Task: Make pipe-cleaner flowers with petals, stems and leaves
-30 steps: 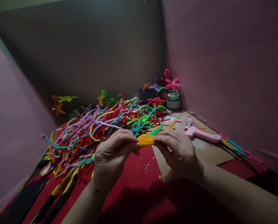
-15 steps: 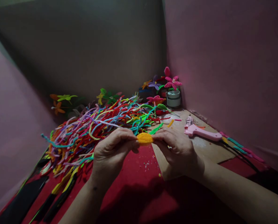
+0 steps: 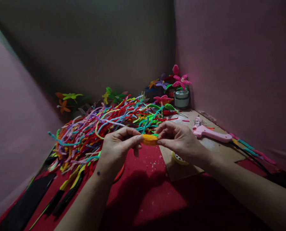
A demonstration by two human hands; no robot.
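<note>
A small orange fuzzy petal [image 3: 149, 139], apparently of bent pipe cleaner, is stretched level between my two hands. My left hand [image 3: 121, 142] pinches its left tip between thumb and forefinger. At the opposite tip, my right hand [image 3: 181, 139] has its thumb and fingertips closed on the petal. Just behind the hands lies a big tangled heap of colourful pipe cleaners [image 3: 85, 128]. Under my right hand, a yellow round thing with dark dots [image 3: 179, 158] shows in part on a tan board [image 3: 173, 170].
A pink hot glue gun [image 3: 212, 133] lies on the board, its cord running right. Behind it a pink pipe-cleaner flower [image 3: 181, 81] stands on a pale jar [image 3: 181, 99]. Yellow-and-black handles [image 3: 68, 189] and a flat black object [image 3: 27, 202] lie left on the red surface [image 3: 143, 192]. Walls enclose the corner.
The petal has tilted and looks flatter and narrower. My right hand has turned and its grip has shifted, uncovering the yellow dotted thing. The view has moved slightly.
</note>
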